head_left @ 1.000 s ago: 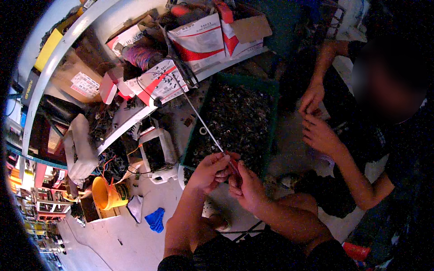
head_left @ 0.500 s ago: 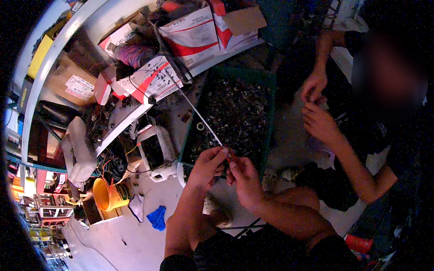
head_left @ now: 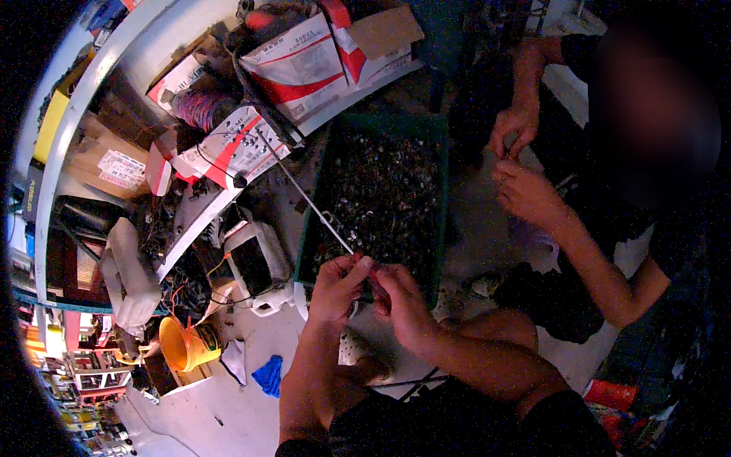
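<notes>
My left hand (head_left: 337, 283) and my right hand (head_left: 400, 305) are closed together at the near end of a long, thin metal rod (head_left: 304, 198), around a small red part (head_left: 358, 259) that my fingers mostly hide. The rod slants up to the left over the edge of a green plastic bin (head_left: 443, 175) full of small dark and silvery hardware pieces. Its far end reaches a white-and-red box (head_left: 232, 152), where small dark bits show; I cannot tell whether these are stuck to the rod or on the box.
A co-worker squats at the right, hands (head_left: 525, 190) close together. A shelf (head_left: 198, 221) holds cartons (head_left: 297, 61) and clutter at left and back. Below are a white jug (head_left: 263, 297), a yellow bucket (head_left: 183, 343) and a blue cloth (head_left: 266, 375) on the floor.
The view has shifted slightly. My hands and the rod sit further left in the picture, still gripped the same way. The co-worker's hands have moved slightly up and left.
</notes>
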Motion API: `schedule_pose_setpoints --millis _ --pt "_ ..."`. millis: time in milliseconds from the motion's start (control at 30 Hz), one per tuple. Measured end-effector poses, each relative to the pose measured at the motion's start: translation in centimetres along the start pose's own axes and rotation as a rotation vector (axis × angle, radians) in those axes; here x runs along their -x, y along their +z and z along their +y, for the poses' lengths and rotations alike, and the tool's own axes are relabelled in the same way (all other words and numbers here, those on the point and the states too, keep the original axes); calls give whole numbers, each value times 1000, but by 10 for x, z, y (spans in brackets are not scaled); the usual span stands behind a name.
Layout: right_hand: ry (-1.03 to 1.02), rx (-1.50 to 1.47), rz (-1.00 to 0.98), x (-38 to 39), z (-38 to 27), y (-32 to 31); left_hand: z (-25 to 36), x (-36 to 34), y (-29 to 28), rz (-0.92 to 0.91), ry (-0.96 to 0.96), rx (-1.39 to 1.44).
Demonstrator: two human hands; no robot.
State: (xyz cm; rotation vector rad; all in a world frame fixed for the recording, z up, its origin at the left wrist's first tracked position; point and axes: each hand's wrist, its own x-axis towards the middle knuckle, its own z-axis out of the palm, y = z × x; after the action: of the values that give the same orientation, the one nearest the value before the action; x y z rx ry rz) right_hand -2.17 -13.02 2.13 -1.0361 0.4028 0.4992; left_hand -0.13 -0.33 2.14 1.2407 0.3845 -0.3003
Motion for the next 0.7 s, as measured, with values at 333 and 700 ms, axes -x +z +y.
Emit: schedule_pose_setpoints --millis 333,700 --pt "170 -161 -184 5 -3 -10 12 7 -2 -218 -167 244" --pt "-165 147 -50 1 17 -2 -10 0 6 20 95 -14"
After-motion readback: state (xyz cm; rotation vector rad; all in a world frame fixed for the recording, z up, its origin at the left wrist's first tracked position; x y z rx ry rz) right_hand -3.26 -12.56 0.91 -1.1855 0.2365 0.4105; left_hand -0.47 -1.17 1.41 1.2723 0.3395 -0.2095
